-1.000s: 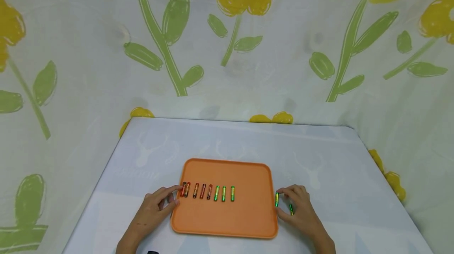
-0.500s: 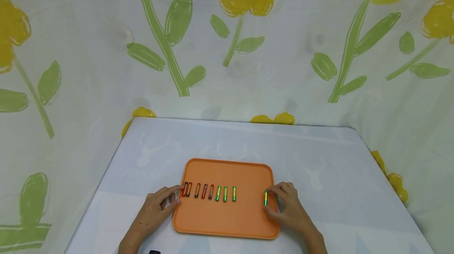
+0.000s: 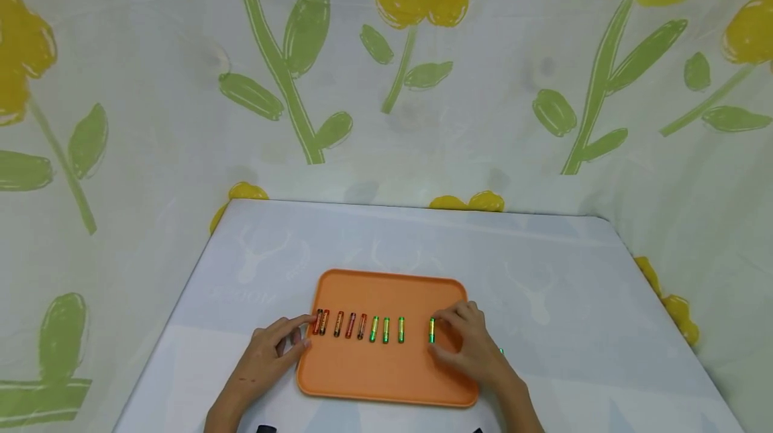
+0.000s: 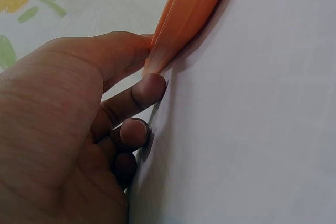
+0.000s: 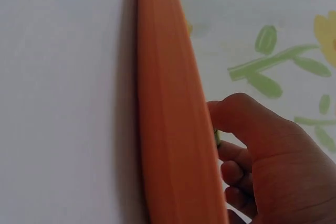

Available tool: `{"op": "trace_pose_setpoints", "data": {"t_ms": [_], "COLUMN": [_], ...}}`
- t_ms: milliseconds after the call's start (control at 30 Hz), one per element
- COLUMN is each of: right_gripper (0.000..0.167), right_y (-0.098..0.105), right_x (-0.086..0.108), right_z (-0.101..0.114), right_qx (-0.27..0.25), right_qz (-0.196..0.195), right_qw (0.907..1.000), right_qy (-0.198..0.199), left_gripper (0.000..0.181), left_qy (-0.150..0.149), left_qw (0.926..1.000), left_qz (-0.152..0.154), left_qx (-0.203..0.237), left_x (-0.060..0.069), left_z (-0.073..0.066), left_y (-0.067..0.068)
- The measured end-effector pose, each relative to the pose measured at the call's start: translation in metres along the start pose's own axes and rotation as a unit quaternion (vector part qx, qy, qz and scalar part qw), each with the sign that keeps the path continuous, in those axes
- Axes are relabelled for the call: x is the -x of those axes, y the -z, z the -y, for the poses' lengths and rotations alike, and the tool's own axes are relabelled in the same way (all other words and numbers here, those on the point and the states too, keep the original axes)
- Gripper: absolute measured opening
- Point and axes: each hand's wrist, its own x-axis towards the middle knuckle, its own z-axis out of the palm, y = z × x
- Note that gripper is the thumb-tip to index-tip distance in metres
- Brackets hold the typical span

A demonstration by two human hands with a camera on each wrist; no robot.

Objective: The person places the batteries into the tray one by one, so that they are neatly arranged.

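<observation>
An orange tray [image 3: 374, 372] lies on the table, bearing a row of small batteries. Several red-and-black batteries [image 3: 339, 323] stand side by side at its left, followed by three green ones [image 3: 386, 330]. My right hand [image 3: 468, 346] pinches another green battery [image 3: 431, 330] by its ends, between thumb and index finger, over the tray's right part. In the right wrist view the tray wall [image 5: 170, 98] hides most of that battery. At the left rim my left hand [image 3: 266, 356] grips the tray edge [image 4: 189, 14], its index fingertip close to the leftmost red battery [image 3: 317, 321].
One more green battery [image 3: 501, 351] shows partly behind the right hand, on the table [image 3: 580, 325] outside the tray. Dark objects [image 3: 266, 429] poke in at the bottom edge. A flower-patterned curtain [image 3: 471, 117] hangs behind the table.
My right hand has carried the green battery leftward from beside the tray, across the right rim, toward the row. My left hand has stayed at the left rim.
</observation>
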Motion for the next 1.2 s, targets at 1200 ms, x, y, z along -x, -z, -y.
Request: {"op": "trace_pose_setpoints", "data": {"t_ms": [1200], "right_gripper": [0.041], "right_y": [-0.011], "right_x": [-0.021], "right_z": [0.019], "right_qx": [0.016], "right_qz": [0.057], "right_qw": [0.9982], "right_qy": [0.0], "left_gripper": [0.039], "left_qy": [0.005], "left_qw": [0.9999], "left_qz": [-0.003], "left_qx": [-0.013], "left_x": [0.001], "left_z": [0.002], "left_y": [-0.004]}}
